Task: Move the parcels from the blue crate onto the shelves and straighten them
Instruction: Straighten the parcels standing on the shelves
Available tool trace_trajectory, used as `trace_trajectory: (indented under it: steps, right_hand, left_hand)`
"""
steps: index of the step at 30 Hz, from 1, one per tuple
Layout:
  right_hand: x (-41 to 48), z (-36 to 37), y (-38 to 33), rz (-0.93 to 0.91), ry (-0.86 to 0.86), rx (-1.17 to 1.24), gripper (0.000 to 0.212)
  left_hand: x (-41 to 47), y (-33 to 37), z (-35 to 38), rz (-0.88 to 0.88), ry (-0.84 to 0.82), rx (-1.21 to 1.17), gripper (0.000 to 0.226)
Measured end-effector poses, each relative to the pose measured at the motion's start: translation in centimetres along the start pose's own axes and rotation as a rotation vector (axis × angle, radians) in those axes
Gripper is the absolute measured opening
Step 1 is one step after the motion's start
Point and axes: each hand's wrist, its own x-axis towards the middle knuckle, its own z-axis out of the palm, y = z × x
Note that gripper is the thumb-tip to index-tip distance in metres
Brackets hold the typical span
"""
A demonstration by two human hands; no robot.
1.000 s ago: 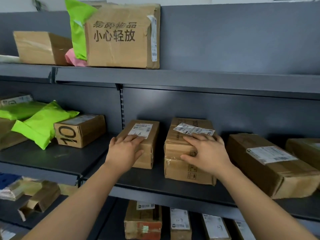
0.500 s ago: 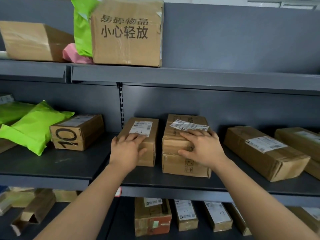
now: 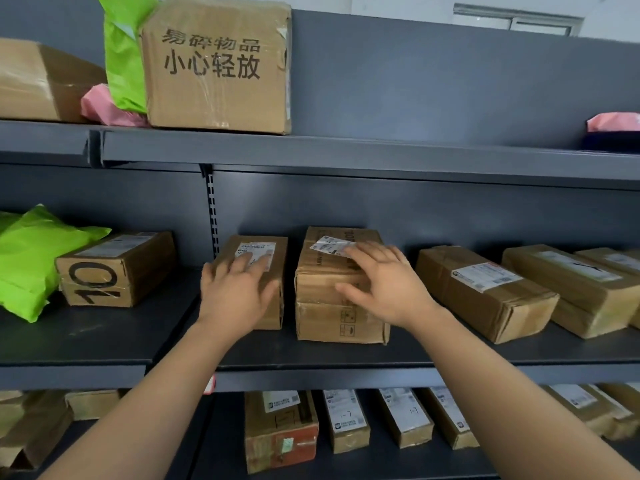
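Two parcels lie side by side on the middle shelf, long axes running front to back. Left hand rests flat, fingers spread, on the narrow box; right hand likewise on the taller box.

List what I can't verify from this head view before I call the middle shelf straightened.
- Blue crate: not in the head view at all.
- Slim box under the left hand: the hand covers its front top, and the label print is too small to read.
- Taller box under the right hand: its label is partly covered.
- Boxes at far right: cut off by the frame edge.
- Lower shelf parcels: labels too small.
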Motion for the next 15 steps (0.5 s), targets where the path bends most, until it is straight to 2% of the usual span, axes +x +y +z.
trace_trajectory:
  steps: [3,7,11,15]
  right_hand:
    - [-1.8,-1.7,2.1,0.057,0.112,0.046,0.058]
    - [-4.9,-3.0,7.1,0.142,0.128,0.079,0.052]
    - [-8.5,-4.5,13.7,0.169,0.143,0.050,0.049]
    - [-11.9,-6.2,21.5,0.292,0.051,-0.035,0.057]
  left_hand:
    - [-0.3,3.9,-2.2,0.066,0.141,-0.169,0.052]
    - [-0.4,11.2,-3.2,0.242,0.225,-0.291,0.046]
    - [0.0,18.8,-1.6,0.346,0.184,-0.300,0.047]
    - [0.5,26.6,1.3,0.364,0.076,-0.286,0.049]
